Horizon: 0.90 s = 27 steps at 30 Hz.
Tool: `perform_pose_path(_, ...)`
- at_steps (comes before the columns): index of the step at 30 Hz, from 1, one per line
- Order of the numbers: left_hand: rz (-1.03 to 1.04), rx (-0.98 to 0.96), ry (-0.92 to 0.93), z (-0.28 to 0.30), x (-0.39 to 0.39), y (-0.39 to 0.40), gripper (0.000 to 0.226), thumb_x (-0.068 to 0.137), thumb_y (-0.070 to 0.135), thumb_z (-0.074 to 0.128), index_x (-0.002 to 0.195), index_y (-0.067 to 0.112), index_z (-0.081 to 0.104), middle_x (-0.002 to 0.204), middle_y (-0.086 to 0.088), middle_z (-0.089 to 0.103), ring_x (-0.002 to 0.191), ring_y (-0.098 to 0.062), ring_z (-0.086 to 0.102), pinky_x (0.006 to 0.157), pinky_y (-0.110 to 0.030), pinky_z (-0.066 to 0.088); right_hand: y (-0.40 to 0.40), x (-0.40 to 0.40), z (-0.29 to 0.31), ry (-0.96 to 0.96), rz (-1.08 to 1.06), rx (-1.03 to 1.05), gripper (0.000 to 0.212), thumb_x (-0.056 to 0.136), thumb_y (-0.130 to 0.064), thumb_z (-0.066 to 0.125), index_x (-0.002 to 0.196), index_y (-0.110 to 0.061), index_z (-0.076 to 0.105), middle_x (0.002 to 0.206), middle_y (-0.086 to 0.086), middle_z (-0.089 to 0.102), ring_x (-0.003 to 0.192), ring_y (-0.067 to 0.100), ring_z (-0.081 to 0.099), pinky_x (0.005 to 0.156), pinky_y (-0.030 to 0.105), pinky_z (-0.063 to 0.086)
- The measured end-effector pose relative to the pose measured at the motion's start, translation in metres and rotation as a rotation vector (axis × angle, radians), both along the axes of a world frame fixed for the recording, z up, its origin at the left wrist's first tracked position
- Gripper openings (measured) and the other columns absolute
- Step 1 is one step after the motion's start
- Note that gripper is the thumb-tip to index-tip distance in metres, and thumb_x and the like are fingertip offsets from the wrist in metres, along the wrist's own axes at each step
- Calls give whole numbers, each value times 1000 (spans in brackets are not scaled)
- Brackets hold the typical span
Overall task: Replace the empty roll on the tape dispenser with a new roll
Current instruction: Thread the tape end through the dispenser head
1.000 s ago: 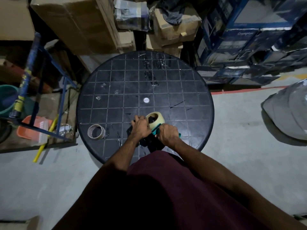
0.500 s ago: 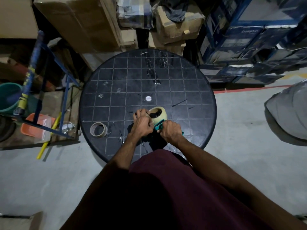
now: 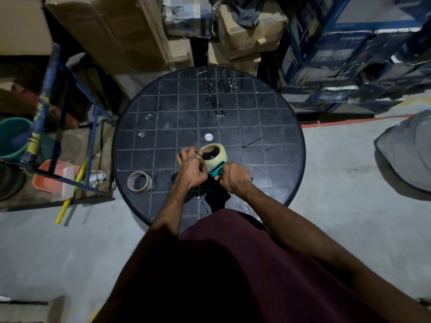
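The round dark bench (image 3: 268, 127) lies under both hands. The right hand (image 3: 234, 179) grips the teal tape dispenser (image 3: 215, 174); the left hand (image 3: 191, 170) pinches the new roll (image 3: 215, 157) seated just beyond it. The empty roll (image 3: 139, 182) lies flat, left of the left hand.

**Counting what is lying around the round table**

We are counting one round table (image 3: 268, 127) and using it as our landmark. We are seeing two rolls on its top: one full tape roll (image 3: 215, 159) near the middle, sitting on one teal tape dispenser (image 3: 215, 175), and one empty roll (image 3: 139, 181) lying toward the table's left edge. We are counting two hands over it: one left hand (image 3: 191, 170) and one right hand (image 3: 234, 178). Left of the table we are finding one green bucket (image 3: 12, 138), one orange tray (image 3: 50, 180) and one yellow stick (image 3: 71, 198).
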State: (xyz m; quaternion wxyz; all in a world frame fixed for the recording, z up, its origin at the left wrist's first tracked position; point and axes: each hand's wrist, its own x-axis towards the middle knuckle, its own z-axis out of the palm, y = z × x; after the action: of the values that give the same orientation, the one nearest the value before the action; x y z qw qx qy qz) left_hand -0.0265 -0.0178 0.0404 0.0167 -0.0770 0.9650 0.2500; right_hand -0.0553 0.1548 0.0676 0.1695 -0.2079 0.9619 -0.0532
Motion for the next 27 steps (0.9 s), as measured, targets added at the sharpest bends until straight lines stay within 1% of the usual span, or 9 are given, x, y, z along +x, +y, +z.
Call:
perform_pose_path(1,-12,-18,-8,0,0,-1,9,71,16,67,72,14,75,128,0,47,122,-25,32,101,-32,18,-2,0,0,3,12,12,42,94,-47,61,112,-9,63,110,10,71,98,30,71,77,37,52)
perform_pose_path(3,-34,-49,-17,0,0,-3,11,69,16,66,73,13,76,129,1,46,124,-26,31,104,-35,19,-4,-1,1,1,24,28,40,95,-46,61,111,-9,62,109,10,72,96,29,71,75,36,52)
perform_pose_path(6,-23,-41,5,2,1,-5,11,68,15,66,71,12,76,128,1,46,123,-24,30,105,-34,17,-7,-2,1,-1,16,15,41,94,-46,62,110,-9,63,108,9,72,96,29,72,74,36,53)
perform_pose_path(10,-17,-58,52,6,1,-7,7,65,15,68,65,13,75,126,0,49,124,-24,31,111,-46,21,-10,-4,2,12,9,11,42,94,-46,63,112,-9,62,110,11,72,97,30,71,75,36,52)
perform_pose_path(13,7,-44,87,9,1,-7,6,65,14,69,64,12,75,124,0,50,123,-23,30,111,-45,20,-12,-5,4,9,-4,0,42,94,-46,64,112,-9,62,109,11,72,96,30,71,74,35,51)
perform_pose_path(17,58,-8,151,15,6,-10,4,62,12,70,65,9,68,120,-1,50,122,-25,32,108,-40,19,-4,-13,3,-23,-44,-8,45,94,-48,60,117,-9,62,116,13,68,103,33,69,81,39,52)
perform_pose_path(20,37,-4,101,13,8,-10,3,66,16,72,66,13,73,119,0,49,124,-26,33,105,-38,13,8,-17,0,-19,-47,-3,49,95,-51,60,119,-8,60,118,15,67,105,35,68,82,39,51)
perform_pose_path(24,86,-21,77,13,4,-11,2,71,20,74,72,20,75,119,-3,48,122,-24,29,102,-47,20,11,-17,-3,-40,-60,10,49,96,-51,58,119,-7,60,116,15,67,102,33,68,79,37,51)
perform_pose_path(27,102,-27,21,13,2,-10,6,80,28,72,81,23,76,126,-4,45,127,-27,28,104,-50,19,16,-19,-6,-92,-86,24,49,96,-51,57,118,-8,60,116,16,67,102,32,68,77,36,49)
